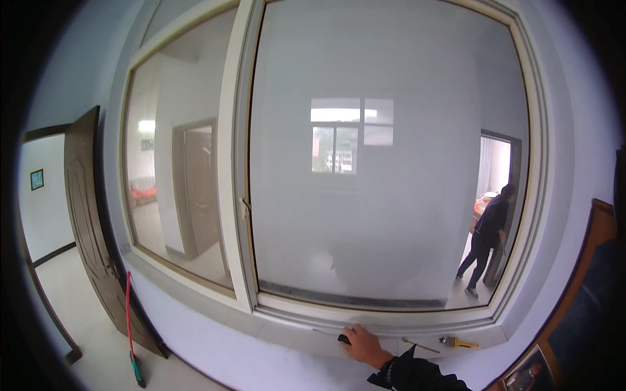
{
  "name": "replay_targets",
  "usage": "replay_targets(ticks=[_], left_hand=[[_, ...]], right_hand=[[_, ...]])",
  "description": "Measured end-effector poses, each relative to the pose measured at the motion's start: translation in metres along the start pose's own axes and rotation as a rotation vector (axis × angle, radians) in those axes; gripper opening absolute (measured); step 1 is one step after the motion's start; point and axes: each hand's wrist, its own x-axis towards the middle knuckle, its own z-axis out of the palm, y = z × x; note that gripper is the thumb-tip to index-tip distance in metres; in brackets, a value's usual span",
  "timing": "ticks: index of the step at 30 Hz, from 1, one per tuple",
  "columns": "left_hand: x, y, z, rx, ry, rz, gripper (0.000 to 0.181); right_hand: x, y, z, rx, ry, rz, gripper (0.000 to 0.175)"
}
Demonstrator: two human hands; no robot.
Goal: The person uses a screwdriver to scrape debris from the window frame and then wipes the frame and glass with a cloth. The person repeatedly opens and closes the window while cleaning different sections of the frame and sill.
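My right hand (364, 344), coming from a dark sleeve at the bottom, rests at the tiled window sill (288, 337). Its fingers are closed on the black handle (344, 338) of a tool whose thin shaft points left along the sill; it looks like a screwdriver. Just right of the hand lies a slim brownish rod-like tool (421, 345). Farther right on the sill is a yellow-handled tool with a metal head (458, 342), its exact kind unclear. Above stands a large sliding window pane (367, 220) in a pale frame, with a latch (244, 208) at its left edge. My left hand is out of view.
An open brown door (90, 220) stands at the left. Near it a red-handled tool with a green and dark lower end (137, 369) leans against the wall. Through the glass, a person in dark clothes (489, 234) is by a doorway. A wood-framed board (582, 303) is at right.
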Motion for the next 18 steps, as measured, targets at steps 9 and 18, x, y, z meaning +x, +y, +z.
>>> replay_targets(ticks=[9,18], left_hand=[[-0.003,0.002,0.031,-0.022,-0.002,0.076,0.043],[-0.011,0.005,0.051,0.031,-0.009,0.064,0.047]], right_hand=[[-0.008,0.023,0.007,-0.103,0.041,-0.070,0.052],[-0.016,0.029,0.004,-0.068,0.121,-0.145,0.056]])
